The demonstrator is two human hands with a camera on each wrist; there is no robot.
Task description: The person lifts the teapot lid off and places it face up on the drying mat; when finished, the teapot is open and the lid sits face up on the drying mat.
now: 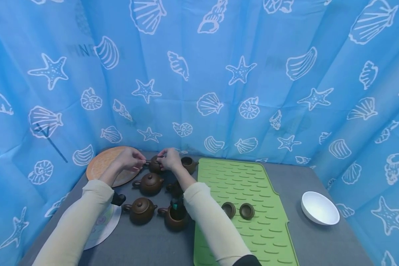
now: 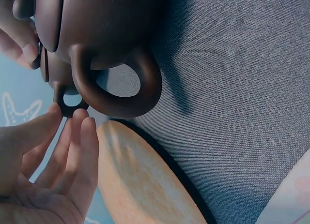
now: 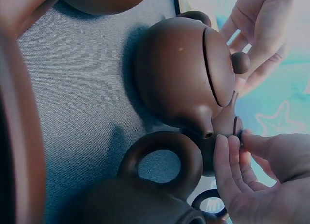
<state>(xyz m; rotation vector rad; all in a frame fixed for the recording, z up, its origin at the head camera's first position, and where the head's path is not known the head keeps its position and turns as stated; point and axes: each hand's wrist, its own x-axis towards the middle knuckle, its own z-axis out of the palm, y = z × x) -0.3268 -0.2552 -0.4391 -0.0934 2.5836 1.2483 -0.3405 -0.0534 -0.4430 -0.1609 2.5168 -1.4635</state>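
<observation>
Teapots of dark brown clay crowd the left part of the grey surface point(image 1: 319, 244), and both hands meet at the one farthest back, the rear teapot point(image 1: 154, 165), which stands just in front of the blue shell-print curtain point(image 1: 219, 74). Left hand point(image 1: 130, 159) comes at it from the side of the orange round mat point(image 1: 101, 164); in the left wrist view its fingers point(image 2: 77, 151) lie straight and close together, tips just at the pot's small ring handle point(image 2: 71, 100), with nothing enclosed, so that grip is loose and unclosed. Right hand point(image 1: 169, 159) sits at the pot's other side; the right wrist view shows its fingertips point(image 3: 227, 156) pressed together against the pot's rim, a narrow pinch, though what exactly they pinch is hard to tell. Nearer the person stand a lidded teapot point(image 1: 149, 183), another lidded one point(image 1: 140, 210) and an open pot point(image 1: 176, 218). Two small cups point(image 1: 238, 210) rest on the green ribbed mat point(image 1: 252, 236), and a white bowl point(image 1: 320, 208) lies well apart on the right.
</observation>
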